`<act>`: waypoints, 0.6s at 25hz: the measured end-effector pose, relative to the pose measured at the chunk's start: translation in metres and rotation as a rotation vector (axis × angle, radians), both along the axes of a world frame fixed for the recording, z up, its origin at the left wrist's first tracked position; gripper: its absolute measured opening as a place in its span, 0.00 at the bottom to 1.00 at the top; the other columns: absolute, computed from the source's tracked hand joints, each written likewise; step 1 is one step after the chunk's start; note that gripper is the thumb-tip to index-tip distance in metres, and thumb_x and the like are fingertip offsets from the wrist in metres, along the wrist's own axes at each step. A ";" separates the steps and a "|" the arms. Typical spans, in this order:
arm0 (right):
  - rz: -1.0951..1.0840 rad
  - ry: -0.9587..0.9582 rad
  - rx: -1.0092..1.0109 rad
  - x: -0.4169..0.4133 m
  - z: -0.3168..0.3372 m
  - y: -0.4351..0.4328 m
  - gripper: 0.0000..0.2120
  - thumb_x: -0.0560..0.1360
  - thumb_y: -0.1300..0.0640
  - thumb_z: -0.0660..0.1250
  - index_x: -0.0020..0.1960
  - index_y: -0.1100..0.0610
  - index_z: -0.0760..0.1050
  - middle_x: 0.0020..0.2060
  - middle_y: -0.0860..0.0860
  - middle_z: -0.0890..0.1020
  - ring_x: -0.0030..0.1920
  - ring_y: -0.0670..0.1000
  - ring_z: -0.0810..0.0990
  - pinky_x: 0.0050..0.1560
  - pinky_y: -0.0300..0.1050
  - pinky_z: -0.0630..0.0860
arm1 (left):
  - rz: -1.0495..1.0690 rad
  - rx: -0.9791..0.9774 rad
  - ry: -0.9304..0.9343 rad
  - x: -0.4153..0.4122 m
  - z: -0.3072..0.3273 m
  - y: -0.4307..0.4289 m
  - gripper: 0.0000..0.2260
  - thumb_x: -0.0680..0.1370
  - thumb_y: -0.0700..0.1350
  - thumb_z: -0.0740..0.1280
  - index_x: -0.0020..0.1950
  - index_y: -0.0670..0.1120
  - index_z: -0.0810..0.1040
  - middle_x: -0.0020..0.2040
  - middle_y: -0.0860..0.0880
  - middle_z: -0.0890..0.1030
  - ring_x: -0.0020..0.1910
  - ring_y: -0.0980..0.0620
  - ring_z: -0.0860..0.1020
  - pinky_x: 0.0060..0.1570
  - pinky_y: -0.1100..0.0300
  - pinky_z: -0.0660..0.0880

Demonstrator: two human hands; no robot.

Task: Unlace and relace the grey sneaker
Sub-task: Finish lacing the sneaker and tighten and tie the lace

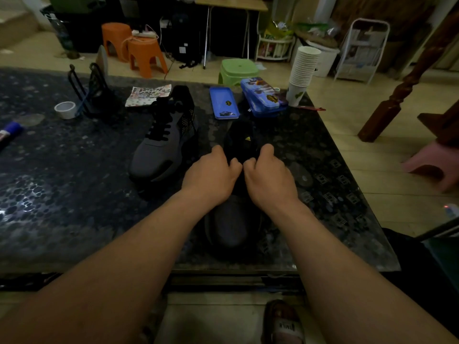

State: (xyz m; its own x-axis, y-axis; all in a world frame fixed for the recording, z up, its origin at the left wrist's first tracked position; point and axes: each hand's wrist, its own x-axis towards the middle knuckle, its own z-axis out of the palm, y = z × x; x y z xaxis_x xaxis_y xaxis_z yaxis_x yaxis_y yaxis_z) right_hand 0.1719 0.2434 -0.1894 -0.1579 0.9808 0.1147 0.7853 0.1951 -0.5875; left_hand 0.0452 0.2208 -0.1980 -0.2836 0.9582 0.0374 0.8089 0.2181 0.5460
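Left hand (213, 175), right hand (269, 178) — pinching grey sneaker (231, 225) (at midfoot).

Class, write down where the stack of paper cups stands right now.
In the head view, the stack of paper cups stands at the far right corner of the table, just right of the blue pencil case.

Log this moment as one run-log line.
task: sneaker lacing | left hand: fingers curled over near sneaker, lace area, grip hidden | right hand: same | other sneaker: laced, untouched, on table
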 end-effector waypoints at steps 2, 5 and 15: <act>0.005 -0.046 0.000 0.003 -0.001 0.002 0.07 0.83 0.52 0.56 0.51 0.56 0.63 0.42 0.51 0.71 0.41 0.58 0.70 0.42 0.52 0.62 | -0.012 0.010 0.012 -0.002 -0.001 0.001 0.13 0.84 0.54 0.57 0.52 0.44 0.71 0.50 0.41 0.81 0.47 0.38 0.79 0.46 0.47 0.75; 0.058 0.051 -0.122 0.019 -0.003 0.010 0.12 0.84 0.46 0.59 0.52 0.55 0.67 0.44 0.50 0.76 0.47 0.59 0.77 0.44 0.52 0.69 | -0.085 -0.018 -0.179 -0.018 -0.002 0.000 0.15 0.84 0.57 0.60 0.60 0.47 0.76 0.55 0.46 0.82 0.53 0.44 0.80 0.53 0.51 0.76; 0.021 0.076 -0.213 0.026 -0.004 0.006 0.18 0.77 0.39 0.68 0.55 0.53 0.72 0.44 0.46 0.77 0.47 0.52 0.79 0.44 0.46 0.71 | -0.017 -0.128 -0.296 -0.016 0.004 0.000 0.33 0.61 0.69 0.66 0.58 0.50 0.78 0.52 0.50 0.84 0.50 0.50 0.82 0.54 0.50 0.81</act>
